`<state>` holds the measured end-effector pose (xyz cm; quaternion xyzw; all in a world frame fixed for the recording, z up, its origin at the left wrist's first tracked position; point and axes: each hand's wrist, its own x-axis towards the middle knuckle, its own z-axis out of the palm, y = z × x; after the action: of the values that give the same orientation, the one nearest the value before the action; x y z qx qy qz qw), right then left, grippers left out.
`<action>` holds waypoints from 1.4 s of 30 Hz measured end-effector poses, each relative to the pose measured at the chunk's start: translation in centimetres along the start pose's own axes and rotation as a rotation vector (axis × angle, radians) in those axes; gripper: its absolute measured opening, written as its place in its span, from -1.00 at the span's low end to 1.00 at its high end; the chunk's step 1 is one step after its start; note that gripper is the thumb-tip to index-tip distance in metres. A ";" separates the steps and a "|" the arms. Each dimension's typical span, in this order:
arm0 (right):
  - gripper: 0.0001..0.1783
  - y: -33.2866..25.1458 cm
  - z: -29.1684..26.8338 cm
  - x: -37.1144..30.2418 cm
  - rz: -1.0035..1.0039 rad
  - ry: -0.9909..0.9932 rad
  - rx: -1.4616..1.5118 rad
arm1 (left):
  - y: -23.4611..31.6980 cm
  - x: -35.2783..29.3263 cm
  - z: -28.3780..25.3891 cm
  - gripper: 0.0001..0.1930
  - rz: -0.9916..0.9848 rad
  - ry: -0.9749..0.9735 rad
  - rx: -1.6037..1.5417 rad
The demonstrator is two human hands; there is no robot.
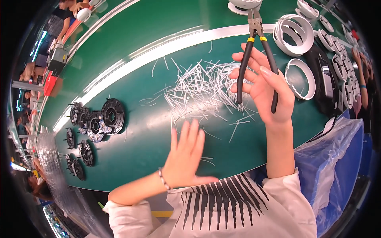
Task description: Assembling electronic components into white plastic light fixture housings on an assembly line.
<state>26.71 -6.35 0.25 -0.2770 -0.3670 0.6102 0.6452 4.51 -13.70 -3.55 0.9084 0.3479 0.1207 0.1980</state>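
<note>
My right hand (271,89) loosely holds a pair of cutting pliers (243,71) with black handles and yellow bands. The jaws point away from me, the handles are spread, and the thumb lies over one of them. My left hand (185,154), slightly blurred, hovers over or rests on the green table with fingers stretched out and nothing in them; I cannot tell whether it touches. Just beyond it spreads a loose pile of thin white strips (202,85), looking like cut cable-tie ends. Part of the pile is hidden behind my right hand.
Several black round parts with wiring (113,116) sit at the left of the table (147,158). White rings (300,79) and a black case (321,75) lie at the right. Beside the table's right edge stands a blue bin lined with clear plastic (337,150). Other people work farther off.
</note>
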 end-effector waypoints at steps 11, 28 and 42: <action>-0.48 0.8 0.4 0.5 -0.013 -0.041 0.059 | -2.4 11.3 2.0 -0.33 0.207 0.205 0.108; -0.13 -0.8 1.7 -1.9 -0.039 -0.374 -0.037 | -6.0 -10.3 -0.9 -0.23 -0.616 0.361 0.285; -0.11 3.8 3.7 -3.9 0.270 -0.503 -0.400 | 4.4 -7.5 6.2 -0.46 -0.178 0.755 -0.417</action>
<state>21.54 -10.16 -1.20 -0.2850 -0.5866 0.6553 0.3811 3.75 -23.48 -7.72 0.7077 0.4410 0.4943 0.2458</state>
